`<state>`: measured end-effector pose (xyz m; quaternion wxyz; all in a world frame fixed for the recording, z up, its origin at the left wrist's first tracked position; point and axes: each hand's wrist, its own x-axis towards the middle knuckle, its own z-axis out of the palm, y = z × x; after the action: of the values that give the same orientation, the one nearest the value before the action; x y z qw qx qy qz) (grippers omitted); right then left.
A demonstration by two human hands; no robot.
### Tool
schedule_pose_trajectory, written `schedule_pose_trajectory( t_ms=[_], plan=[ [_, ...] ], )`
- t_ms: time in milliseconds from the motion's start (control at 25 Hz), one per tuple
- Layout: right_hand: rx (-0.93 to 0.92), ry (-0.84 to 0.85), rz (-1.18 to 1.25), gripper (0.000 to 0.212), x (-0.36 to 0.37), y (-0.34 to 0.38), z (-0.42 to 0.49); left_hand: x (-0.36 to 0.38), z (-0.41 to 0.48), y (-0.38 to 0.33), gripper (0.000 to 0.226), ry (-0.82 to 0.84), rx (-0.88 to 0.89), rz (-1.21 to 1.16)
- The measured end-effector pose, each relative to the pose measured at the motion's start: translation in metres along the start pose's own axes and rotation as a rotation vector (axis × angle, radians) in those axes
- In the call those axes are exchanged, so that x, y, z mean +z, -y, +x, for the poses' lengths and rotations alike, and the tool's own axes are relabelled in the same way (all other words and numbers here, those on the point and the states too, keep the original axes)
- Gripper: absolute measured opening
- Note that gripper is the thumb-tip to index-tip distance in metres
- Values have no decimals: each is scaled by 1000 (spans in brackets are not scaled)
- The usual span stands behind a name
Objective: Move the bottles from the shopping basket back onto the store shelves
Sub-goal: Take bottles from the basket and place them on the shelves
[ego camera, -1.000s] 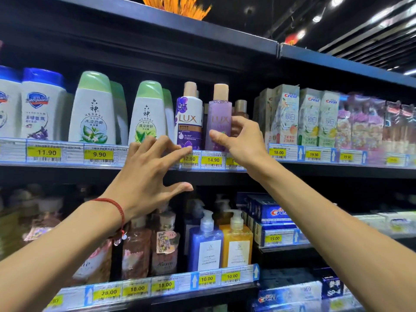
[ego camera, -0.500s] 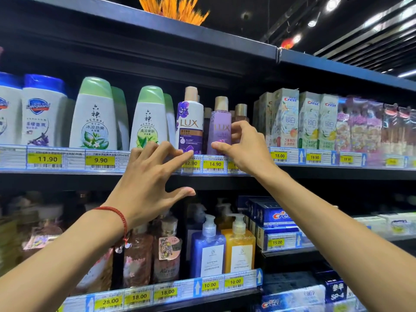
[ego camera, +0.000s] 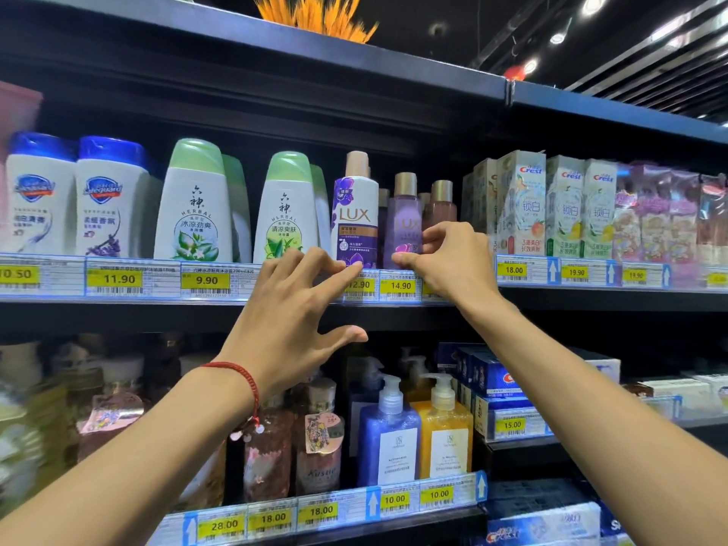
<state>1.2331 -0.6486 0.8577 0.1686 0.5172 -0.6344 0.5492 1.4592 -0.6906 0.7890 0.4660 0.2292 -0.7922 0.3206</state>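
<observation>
On the upper shelf (ego camera: 118,299) a white and purple Lux bottle (ego camera: 356,214) stands upright. Right beside it is a translucent purple Lux bottle (ego camera: 403,214), set a little deeper. My right hand (ego camera: 453,262) grips the purple bottle low down, thumb at its front and fingers curled round its right side. My left hand (ego camera: 287,321), with a red string at the wrist, is spread open, and its fingertips touch the base of the white Lux bottle. A pinkish bottle (ego camera: 443,202) stands behind my right hand. The shopping basket is out of view.
Green-capped herbal bottles (ego camera: 193,206) and blue-capped Safeguard bottles (ego camera: 110,199) fill the shelf to the left. Crest toothpaste boxes (ego camera: 528,206) stand to the right. On the lower shelf are a blue pump bottle (ego camera: 388,435), a yellow pump bottle (ego camera: 447,431) and pink bottles (ego camera: 319,447).
The purple Lux bottle has slid back from the shelf's front edge, with my right hand staying on it. My left hand has stayed open at the white Lux bottle's base.
</observation>
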Motion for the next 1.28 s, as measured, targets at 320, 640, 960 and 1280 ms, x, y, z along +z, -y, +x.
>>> schedule_pose_trajectory(
  t_ms=[320,640,960,1280],
  plan=[
    [-36,-30,-46,62,6,0,4,-1,-1,-1,79,6,-17,19],
    [-376,-69,55,34,-15,-8,-48,-10,0,-16,77,116,-102,-6],
    [-631,42,-224,62,-46,-28,-152,-47,-72,-70,71,250,-178,99],
    [-502,192,-131,63,-55,-52,-305,-119,-196,-142,68,476,-258,257]
  ],
)
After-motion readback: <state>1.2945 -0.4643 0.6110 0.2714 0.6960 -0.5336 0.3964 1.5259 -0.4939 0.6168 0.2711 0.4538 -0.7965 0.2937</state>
